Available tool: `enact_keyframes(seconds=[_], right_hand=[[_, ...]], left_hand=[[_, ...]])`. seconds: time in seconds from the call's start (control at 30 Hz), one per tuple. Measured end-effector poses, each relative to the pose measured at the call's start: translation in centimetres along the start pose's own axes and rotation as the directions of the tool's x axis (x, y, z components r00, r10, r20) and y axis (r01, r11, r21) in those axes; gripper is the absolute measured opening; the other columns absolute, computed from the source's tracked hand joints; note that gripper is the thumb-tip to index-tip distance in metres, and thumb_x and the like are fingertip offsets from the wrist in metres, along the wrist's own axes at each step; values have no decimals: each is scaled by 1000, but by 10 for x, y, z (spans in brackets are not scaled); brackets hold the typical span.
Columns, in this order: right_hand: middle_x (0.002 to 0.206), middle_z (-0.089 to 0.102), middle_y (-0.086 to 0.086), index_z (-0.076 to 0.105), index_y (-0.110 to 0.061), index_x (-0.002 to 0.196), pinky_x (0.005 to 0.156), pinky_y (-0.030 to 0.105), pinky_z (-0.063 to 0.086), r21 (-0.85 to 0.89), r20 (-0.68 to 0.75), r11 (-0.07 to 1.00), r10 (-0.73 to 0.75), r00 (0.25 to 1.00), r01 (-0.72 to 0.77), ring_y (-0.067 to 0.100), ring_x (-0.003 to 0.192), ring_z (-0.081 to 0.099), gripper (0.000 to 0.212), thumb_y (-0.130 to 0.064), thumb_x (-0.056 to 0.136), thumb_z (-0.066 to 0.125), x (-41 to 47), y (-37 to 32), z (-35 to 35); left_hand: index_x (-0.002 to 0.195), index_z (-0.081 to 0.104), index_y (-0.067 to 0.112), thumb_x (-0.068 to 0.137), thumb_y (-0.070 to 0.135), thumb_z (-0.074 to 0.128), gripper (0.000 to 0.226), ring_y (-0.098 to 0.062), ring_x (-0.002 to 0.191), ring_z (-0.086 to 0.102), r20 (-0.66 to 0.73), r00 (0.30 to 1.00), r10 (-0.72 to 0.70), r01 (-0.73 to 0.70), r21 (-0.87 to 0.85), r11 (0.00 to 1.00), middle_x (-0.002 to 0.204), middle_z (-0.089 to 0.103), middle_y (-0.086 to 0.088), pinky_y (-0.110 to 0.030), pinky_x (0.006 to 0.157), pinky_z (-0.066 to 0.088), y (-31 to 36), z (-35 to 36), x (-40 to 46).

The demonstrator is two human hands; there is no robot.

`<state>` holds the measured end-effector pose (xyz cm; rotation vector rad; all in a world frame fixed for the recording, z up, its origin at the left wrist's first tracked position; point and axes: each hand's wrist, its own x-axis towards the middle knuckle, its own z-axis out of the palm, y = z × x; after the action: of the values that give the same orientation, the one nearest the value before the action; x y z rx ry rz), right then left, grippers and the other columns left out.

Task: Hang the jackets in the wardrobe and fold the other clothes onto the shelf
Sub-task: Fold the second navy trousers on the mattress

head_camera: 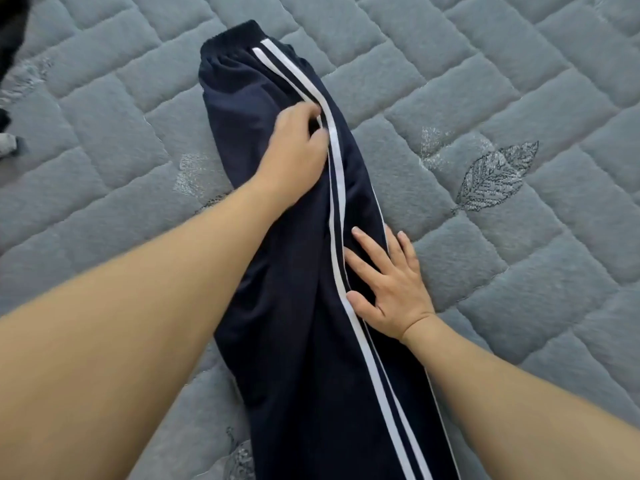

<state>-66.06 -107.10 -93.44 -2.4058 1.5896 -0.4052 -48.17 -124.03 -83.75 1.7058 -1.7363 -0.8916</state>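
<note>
Your right hand lies flat, fingers spread, pressing the navy track pants at their right edge, partly on the grey quilted bedcover. Further up, toward 11 o'clock, your left hand pinches the fabric beside the white stripes. The pants stretch away to the waistband (leg ends out of view). Beyond, at 9 o'clock, dark clothing lies at the frame edge.

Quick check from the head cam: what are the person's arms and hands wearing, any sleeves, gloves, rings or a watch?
Nothing worn that shows. The left hand and right hand are bare, without gloves, and no rings show on the visible fingers. Both forearms are bare right to the picture's edge, with no sleeve cuff, watch or wristband. Fingernails look short and unpainted.
</note>
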Motion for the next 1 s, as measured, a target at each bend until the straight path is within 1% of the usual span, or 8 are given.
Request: enact_keyframes(seconds=[0.1, 0.2, 0.3, 0.47, 0.63, 0.8, 0.9, 1.0], right_hand=[[159, 32, 0, 51, -27, 142, 117, 59, 15, -6, -3, 1000, 13, 1000, -13, 38, 146, 23, 64, -58, 87, 42, 2, -1, -3], [158, 33, 0, 50, -27, 143, 118, 58, 14, 0, 18, 1000, 18, 1000, -18, 39, 145, 24, 65, -59, 86, 43, 1, -2, -6], [158, 32, -1, 49, -28, 143, 119, 56, 11, -15, 27, 1000, 20, 999, -20, 38, 146, 23, 66, -60, 86, 44, -1, -2, -4], [155, 35, -7, 53, -24, 103, 121, 52, 5, 69, 10, 994, 86, 996, -87, 35, 147, 21, 42, -61, 82, 50, 2, -9, -8], [160, 26, -11, 50, -30, 74, 116, 49, -18, 200, 96, 940, 262, 960, -276, 26, 151, -3, 29, -56, 85, 54, -9, -49, -7], [137, 55, -2, 69, -5, 78, 104, 38, 27, 258, 5, 834, 503, 864, -487, 28, 127, 43, 26, -23, 83, 50, -20, -20, -39], [132, 56, -1, 67, -6, 80, 97, 42, 29, 42, -71, 901, 435, 898, -433, 29, 118, 43, 21, -20, 86, 51, -38, -1, -32], [127, 58, 2, 65, -9, 79, 92, 41, 30, -21, -157, 917, 391, 907, -399, 27, 113, 42, 28, -28, 83, 45, -36, 2, -13]], left_hand=[[131, 53, 8, 89, 18, 50, 43, -27, 127, 43, -263, 964, 26, 35, 221, 975, 136, 51, -12, -36, 111, 27, -45, -6, -107], [154, 32, 18, 96, 30, 51, 61, -35, 147, 19, -162, 949, -271, 314, 408, 857, 159, 23, -17, -52, 121, 9, -74, 14, -209], [158, 23, 26, 94, 41, 44, 68, -36, 151, 10, -97, 962, -255, 260, 616, 744, 163, 13, -17, -59, 120, 3, -88, 35, -229], [157, 22, 29, 89, 47, 37, 73, -36, 149, 14, -177, 967, -181, 253, 668, 700, 162, 17, -17, -61, 119, 6, -108, 46, -228], [158, 16, 29, 90, 48, 34, 73, -35, 150, 12, -177, 970, -168, 244, 677, 694, 163, 12, -16, -62, 119, 6, -110, 45, -227], [158, 7, 35, 83, 61, 28, 82, -33, 151, 0, -94, 963, -252, 253, 630, 734, 164, 2, -15, -64, 117, 1, -102, 32, -224], [153, -7, 50, 79, 73, 25, 83, -27, 150, -14, -48, 960, -276, 252, 579, 775, 164, -13, -8, -72, 111, -8, -105, 34, -225], [155, 2, 47, 83, 70, 32, 81, -34, 151, -5, -131, 975, -181, 223, 635, 739, 164, -6, -12, -80, 103, -2, -106, 48, -226]])
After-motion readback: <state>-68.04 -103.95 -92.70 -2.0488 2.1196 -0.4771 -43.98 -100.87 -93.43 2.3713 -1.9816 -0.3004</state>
